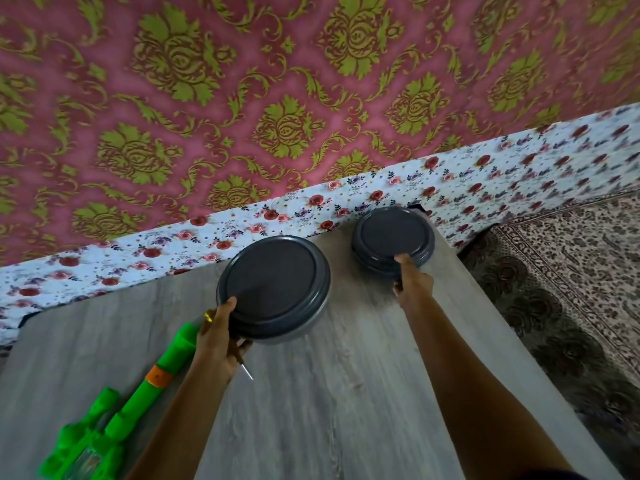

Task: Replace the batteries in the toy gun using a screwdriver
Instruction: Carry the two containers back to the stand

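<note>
A bright green toy gun (114, 407) with an orange band lies on the grey wooden table (329, 393) at the lower left, barrel pointing up and right. My left hand (218, 341) grips the near edge of a large round grey lidded container (273, 289). A thin metal screwdriver tip (247, 372) pokes out below that hand; its handle is hidden. My right hand (412, 285) holds the near edge of a smaller round grey lidded container (393, 239) near the table's far right corner. No batteries are visible.
A floral white cloth (485, 178) runs along the table's far side, below a pink and green patterned wall (242, 98). A patterned rug (571, 271) covers the floor to the right of the table's right edge.
</note>
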A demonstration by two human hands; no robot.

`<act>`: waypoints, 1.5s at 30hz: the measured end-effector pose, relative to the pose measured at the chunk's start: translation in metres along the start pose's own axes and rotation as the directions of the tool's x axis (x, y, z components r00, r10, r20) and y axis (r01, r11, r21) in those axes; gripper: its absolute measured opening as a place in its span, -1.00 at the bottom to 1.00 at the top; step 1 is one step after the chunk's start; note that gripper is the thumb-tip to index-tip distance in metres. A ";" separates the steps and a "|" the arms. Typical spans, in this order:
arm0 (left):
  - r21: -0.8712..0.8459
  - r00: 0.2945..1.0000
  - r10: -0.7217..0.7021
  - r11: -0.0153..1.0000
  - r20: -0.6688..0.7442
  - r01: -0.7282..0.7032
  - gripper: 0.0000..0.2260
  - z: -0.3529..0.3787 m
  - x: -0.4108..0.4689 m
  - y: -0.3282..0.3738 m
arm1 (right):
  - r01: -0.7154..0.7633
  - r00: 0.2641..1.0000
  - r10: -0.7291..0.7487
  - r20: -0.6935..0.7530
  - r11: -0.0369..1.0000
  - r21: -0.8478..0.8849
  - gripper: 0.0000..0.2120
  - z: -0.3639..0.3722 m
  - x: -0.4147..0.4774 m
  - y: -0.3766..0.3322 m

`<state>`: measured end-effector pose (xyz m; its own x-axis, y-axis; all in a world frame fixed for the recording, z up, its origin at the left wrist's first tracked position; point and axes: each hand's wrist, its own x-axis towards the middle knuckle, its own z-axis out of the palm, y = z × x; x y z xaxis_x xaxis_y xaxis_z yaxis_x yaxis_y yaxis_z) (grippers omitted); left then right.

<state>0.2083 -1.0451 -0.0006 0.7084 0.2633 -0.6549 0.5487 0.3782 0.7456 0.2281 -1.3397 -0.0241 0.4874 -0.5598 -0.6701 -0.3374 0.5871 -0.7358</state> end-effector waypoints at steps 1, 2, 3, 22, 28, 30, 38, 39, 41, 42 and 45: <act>-0.002 1.000 -0.001 1.000 0.003 0.001 -0.62 0.002 0.001 0.001 | 0.004 1.000 -0.004 0.009 1.000 0.024 -0.43 0.001 -0.001 -0.003; 0.003 1.000 0.000 1.000 0.005 0.000 -0.62 0.003 0.001 0.002 | 0.003 1.000 -0.004 0.016 0.999 0.049 -0.45 0.001 -0.001 -0.003; 0.005 1.000 0.003 1.000 0.008 -0.003 -0.63 0.004 0.001 0.004 | -0.007 1.000 0.005 0.023 0.998 0.062 -0.45 0.000 -0.006 -0.005; -0.065 0.993 0.111 0.991 -0.029 -0.113 -0.87 -0.150 -0.069 0.071 | 0.073 0.969 -0.068 0.238 0.997 -0.011 -0.73 0.001 -0.208 0.067; -0.153 0.972 0.203 0.963 -0.121 -0.220 -0.85 -0.232 -0.092 0.090 | 0.051 0.933 -0.033 0.359 0.998 -0.039 -0.69 0.034 -0.262 0.104; -0.184 0.957 0.223 0.949 -0.184 -0.256 -0.88 -0.262 -0.104 0.095 | 0.050 0.909 -0.013 0.418 0.996 -0.078 -0.70 0.048 -0.281 0.115; -0.309 0.868 0.248 0.863 -0.431 -0.400 -0.83 -0.371 -0.143 0.084 | 0.051 0.789 0.118 0.603 0.966 -0.255 -0.86 0.101 -0.335 0.168; -0.321 0.862 0.244 0.855 -0.444 -0.408 -0.82 -0.380 -0.148 0.081 | 0.051 0.776 0.136 0.616 0.960 -0.276 -0.86 0.105 -0.340 0.174; -0.325 0.851 0.227 0.853 -0.474 -0.409 -0.84 -0.398 -0.159 0.074 | 0.074 0.745 0.169 0.646 0.941 -0.331 -0.85 0.113 -0.347 0.189; -0.334 0.850 0.212 0.853 -0.483 -0.402 -0.86 -0.404 -0.163 0.071 | 0.077 0.729 0.184 0.659 0.935 -0.345 -0.87 0.116 -0.350 0.196; -0.360 0.830 0.184 0.836 -0.527 -0.414 -0.84 -0.425 -0.174 0.064 | 0.120 0.684 0.216 0.697 0.909 -0.399 -0.89 0.127 -0.366 0.213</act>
<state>-0.0685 -0.6893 0.1091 0.4546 0.7559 -0.4712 0.0054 0.5266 0.8501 0.0803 -0.9351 0.0772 0.8219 0.1517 -0.5491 -0.5695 0.2339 -0.7880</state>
